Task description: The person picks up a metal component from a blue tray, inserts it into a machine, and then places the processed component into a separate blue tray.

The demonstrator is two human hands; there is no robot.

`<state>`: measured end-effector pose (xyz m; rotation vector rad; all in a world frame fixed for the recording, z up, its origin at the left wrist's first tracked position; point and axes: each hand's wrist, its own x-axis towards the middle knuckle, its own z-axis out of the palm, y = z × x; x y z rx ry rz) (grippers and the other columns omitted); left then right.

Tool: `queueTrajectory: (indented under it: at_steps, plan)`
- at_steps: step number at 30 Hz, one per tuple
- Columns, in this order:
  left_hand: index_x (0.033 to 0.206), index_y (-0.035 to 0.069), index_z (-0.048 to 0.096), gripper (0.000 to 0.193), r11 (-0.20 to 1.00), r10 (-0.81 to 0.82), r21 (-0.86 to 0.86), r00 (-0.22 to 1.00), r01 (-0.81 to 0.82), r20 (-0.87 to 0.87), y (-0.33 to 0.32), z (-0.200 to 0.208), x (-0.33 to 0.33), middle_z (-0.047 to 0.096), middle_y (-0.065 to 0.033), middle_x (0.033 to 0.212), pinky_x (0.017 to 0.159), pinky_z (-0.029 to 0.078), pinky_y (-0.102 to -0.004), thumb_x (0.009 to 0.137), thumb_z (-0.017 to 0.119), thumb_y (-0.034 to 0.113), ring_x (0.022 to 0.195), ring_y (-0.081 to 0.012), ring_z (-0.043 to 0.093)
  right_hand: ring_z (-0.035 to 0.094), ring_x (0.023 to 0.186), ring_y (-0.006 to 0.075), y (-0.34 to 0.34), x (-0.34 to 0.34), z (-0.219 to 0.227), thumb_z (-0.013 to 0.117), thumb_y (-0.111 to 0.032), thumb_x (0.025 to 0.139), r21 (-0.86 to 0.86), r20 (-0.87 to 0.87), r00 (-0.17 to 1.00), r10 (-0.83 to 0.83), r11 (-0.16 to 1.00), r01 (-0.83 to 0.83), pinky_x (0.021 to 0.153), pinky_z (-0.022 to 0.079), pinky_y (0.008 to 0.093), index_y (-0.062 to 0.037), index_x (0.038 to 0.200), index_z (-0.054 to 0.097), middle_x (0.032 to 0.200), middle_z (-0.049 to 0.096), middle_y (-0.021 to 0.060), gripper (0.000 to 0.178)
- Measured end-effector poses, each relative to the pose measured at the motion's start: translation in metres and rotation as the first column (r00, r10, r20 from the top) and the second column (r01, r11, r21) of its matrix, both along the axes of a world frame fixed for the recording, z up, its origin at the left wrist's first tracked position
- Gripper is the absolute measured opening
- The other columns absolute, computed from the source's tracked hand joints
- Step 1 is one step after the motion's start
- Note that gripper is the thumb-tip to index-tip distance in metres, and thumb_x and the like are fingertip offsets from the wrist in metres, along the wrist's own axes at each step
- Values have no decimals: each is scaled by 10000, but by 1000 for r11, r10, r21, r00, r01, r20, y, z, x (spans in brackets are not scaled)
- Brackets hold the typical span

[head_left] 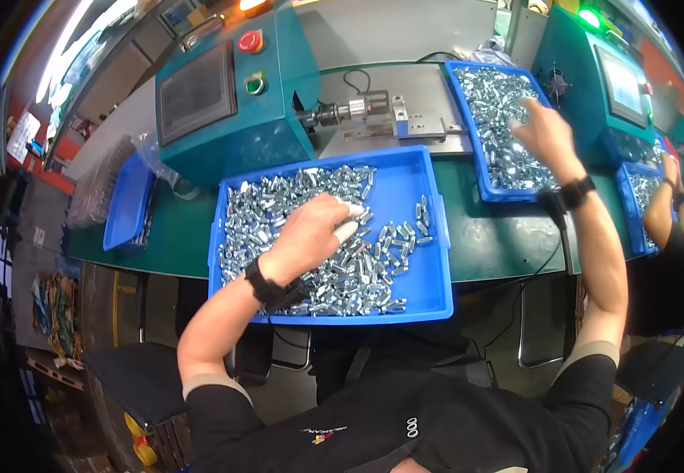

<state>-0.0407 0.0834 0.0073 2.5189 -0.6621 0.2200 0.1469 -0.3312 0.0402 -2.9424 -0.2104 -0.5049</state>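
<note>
Left hand (310, 232) palm-down on metal parts (279, 213)

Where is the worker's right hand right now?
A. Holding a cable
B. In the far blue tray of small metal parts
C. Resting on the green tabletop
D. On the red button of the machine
B: the right hand lies on the shiny metal parts in the far blue tray, beside the teal machine.

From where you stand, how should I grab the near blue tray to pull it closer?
Probably take the near blue tray by its raised rim at the front right corner, coming from the near side. That corner is bare of metal parts, and the left hand already rests on the pile at the tray's middle.
</note>
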Motion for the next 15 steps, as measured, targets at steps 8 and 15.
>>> queueTrajectory:
  at_steps: [8,15]
  plan:
    - [982,79,737,181,913,-68,406,996,40,56,-18,-16,30,663,-107,967,861,550,-467,829,821,127,1008,-330,634,749,846,295,46,-29,4,788,-401,964,338,-2,980,197,923,-185,801,586,419,-39,1434,637,903,760,152,612]
    - [950,71,714,168,911,-112,406,991,75,69,-31,-16,31,654,-103,1022,880,537,-470,820,815,102,1030,-332,614,734,784,226,108,-29,-18,771,-310,996,630,34,857,515,655,-418,757,577,363,-10,1440,629,879,771,152,554]
